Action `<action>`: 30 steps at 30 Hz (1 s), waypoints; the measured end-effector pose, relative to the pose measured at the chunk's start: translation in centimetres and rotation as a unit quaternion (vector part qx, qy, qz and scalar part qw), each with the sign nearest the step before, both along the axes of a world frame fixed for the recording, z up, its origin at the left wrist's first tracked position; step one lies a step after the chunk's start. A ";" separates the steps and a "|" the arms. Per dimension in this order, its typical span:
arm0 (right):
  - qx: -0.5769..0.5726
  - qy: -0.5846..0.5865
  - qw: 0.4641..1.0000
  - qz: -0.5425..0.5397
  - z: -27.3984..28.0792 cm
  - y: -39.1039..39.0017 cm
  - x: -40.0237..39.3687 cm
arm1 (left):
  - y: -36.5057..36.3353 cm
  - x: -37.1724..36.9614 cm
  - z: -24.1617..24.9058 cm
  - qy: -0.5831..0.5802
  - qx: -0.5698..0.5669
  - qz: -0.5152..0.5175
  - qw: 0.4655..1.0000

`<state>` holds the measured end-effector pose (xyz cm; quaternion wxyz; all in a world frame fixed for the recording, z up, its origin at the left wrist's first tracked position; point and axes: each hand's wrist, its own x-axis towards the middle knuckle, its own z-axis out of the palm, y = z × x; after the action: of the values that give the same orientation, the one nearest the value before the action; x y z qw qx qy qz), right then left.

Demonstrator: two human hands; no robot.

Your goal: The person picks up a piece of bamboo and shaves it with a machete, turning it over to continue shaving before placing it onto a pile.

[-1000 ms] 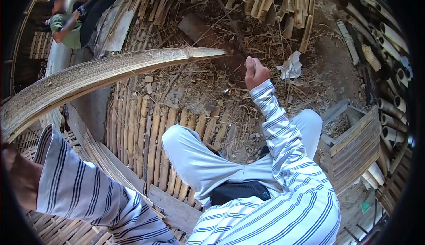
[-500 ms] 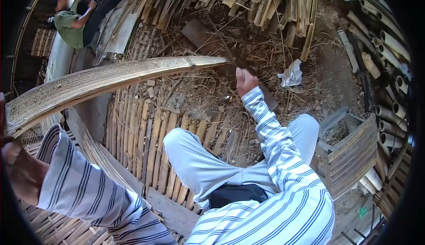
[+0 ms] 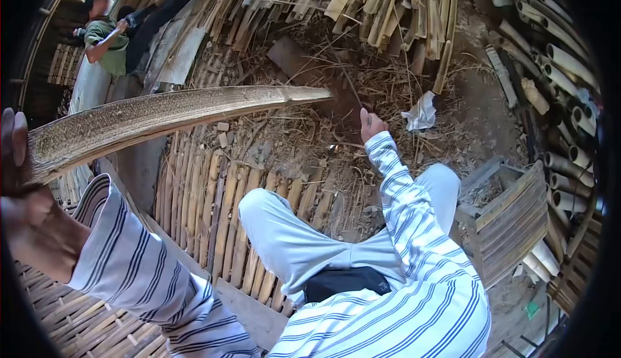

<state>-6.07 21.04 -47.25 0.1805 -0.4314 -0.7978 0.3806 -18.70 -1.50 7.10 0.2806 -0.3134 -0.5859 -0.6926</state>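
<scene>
My left hand (image 3: 29,190), at the far left edge, is wrapped round the near end of a long split bamboo strip (image 3: 162,115). The strip reaches across to the middle of the view, where its narrow tip hangs over the littered ground. My right hand (image 3: 373,127) is closed on the handle end of a long thin blade (image 3: 349,86), which points up and left. A gap shows between the blade and the strip's tip. The handle itself is hidden in my fingers.
Split bamboo pieces (image 3: 427,8) are piled at the top. Bamboo tubes (image 3: 569,67) are stacked at the right, above a slatted wooden box (image 3: 514,225). White crumpled paper (image 3: 422,113) lies on the ground. Another person (image 3: 107,37) sits at the upper left.
My right hand and the blade have moved right and down, away from the strip's tip. My left hand has shifted right and more of it shows.
</scene>
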 end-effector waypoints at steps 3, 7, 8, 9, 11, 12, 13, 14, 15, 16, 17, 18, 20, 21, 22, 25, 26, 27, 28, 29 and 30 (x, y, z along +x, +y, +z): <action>-0.034 0.077 0.996 -0.011 6.2 -1.0 1.4 | -0.9 -0.2 -0.4 0.029 -0.029 -0.073 0.997; -0.096 0.077 0.992 -0.021 6.2 -2.4 4.0 | -3.2 -2.6 0.1 -0.027 -0.060 -0.304 0.951; -0.086 0.046 0.995 -0.017 5.8 -2.7 4.4 | -3.3 -3.2 0.1 -0.007 -0.081 -0.327 0.941; -0.076 0.014 0.997 -0.013 5.5 -2.8 4.6 | -3.5 -3.6 0.1 -0.007 -0.074 -0.363 0.929; -0.108 -0.034 0.994 0.000 5.0 -2.9 4.7 | -3.8 -4.4 -0.1 -0.010 -0.062 -0.432 0.900; -0.100 -0.023 0.995 -0.007 4.7 -3.4 4.5 | -3.8 -4.7 0.0 0.004 -0.082 -0.454 0.887; -0.094 -0.013 0.995 -0.015 4.3 -3.9 4.4 | -5.0 -5.5 0.0 0.000 -0.079 -0.465 0.882; -0.114 -0.010 0.993 -0.004 5.0 -4.0 4.4 | -6.8 -7.0 0.1 -0.005 -0.076 -0.476 0.876; -0.102 0.009 0.995 0.003 5.8 -4.2 4.2 | -6.9 -7.1 0.1 -0.021 -0.047 -0.472 0.880; -0.090 0.027 0.996 0.007 6.5 -4.5 4.1 | -7.0 -7.2 0.0 -0.037 -0.018 -0.467 0.883; -0.077 0.046 0.996 0.010 7.4 -4.7 4.0 | -6.5 -6.8 0.1 -0.046 -0.012 -0.451 0.891; -0.079 0.052 0.995 0.003 8.7 -5.0 3.9 | -6.0 -6.5 0.2 -0.055 -0.005 -0.435 0.899; -0.100 0.050 0.993 0.029 10.1 -5.0 4.0 | -5.7 -7.3 0.2 -0.049 -0.018 -0.473 0.880; -0.111 0.049 0.992 0.042 10.9 -5.0 4.0 | -5.5 -7.6 0.1 -0.047 -0.024 -0.491 0.870; -0.113 0.051 0.991 0.044 11.9 -5.1 4.2 | -5.4 -7.7 0.4 -0.049 0.007 -0.431 0.901; -0.139 0.090 0.985 0.038 13.3 -5.3 5.0 | -5.5 -8.4 0.7 -0.030 0.038 -0.318 0.947; -0.122 0.099 0.987 0.033 13.5 -5.4 5.3 | -5.8 -8.8 0.8 -0.023 0.024 -0.323 0.946; -0.124 0.103 0.986 0.032 13.9 -5.3 5.5 | -6.1 -9.3 0.9 -0.017 0.010 -0.328 0.945; -0.127 0.106 0.986 0.032 14.3 -5.3 5.7 | -6.7 -9.8 1.0 -0.026 -0.005 -0.361 0.932; -0.131 0.109 0.985 0.032 14.6 -5.3 5.9 | -6.1 -9.3 1.0 -0.021 -0.005 -0.313 0.949; -0.133 0.117 0.984 0.029 14.6 -5.3 6.0 | -5.5 -8.9 0.8 -0.015 -0.006 -0.264 0.964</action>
<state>-0.10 15.73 -32.64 0.2024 -0.3804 -0.7255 0.5366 -27.58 -7.04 7.88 0.0774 -0.4483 -0.4907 -0.7432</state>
